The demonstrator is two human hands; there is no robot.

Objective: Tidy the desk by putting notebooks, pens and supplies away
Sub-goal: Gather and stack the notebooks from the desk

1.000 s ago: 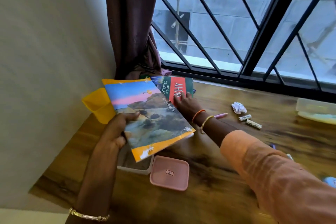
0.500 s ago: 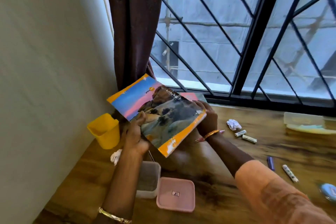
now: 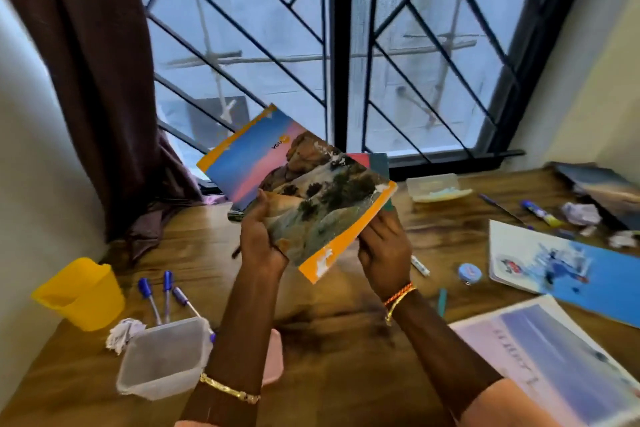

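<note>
I hold a stack of books in the air above the wooden desk (image 3: 346, 329). On top is an orange-edged notebook (image 3: 298, 191) with a landscape cover, and a red and green book (image 3: 375, 163) peeks out behind it. My left hand (image 3: 259, 243) grips the stack's near left edge, thumb on the cover. My right hand (image 3: 384, 250) holds the lower right edge from underneath. Three blue pens (image 3: 166, 291) lie on the desk at the left. More notebooks lie at the right: a blue and white one (image 3: 561, 260) and a pale violet one (image 3: 550, 357).
A yellow cup (image 3: 79, 291), a crumpled paper (image 3: 123, 331) and a clear plastic box (image 3: 166, 357) sit at the near left, a pink lid (image 3: 275, 360) partly behind my left arm. A lidded clear box (image 3: 433, 187), markers, a small round tin (image 3: 469, 272) and paper scraps lie right. Curtain and barred window behind.
Both hands lifted the landscape notebook together with the red and green book off the desk. The view swung right, revealing the pens and the notebooks on the right.
</note>
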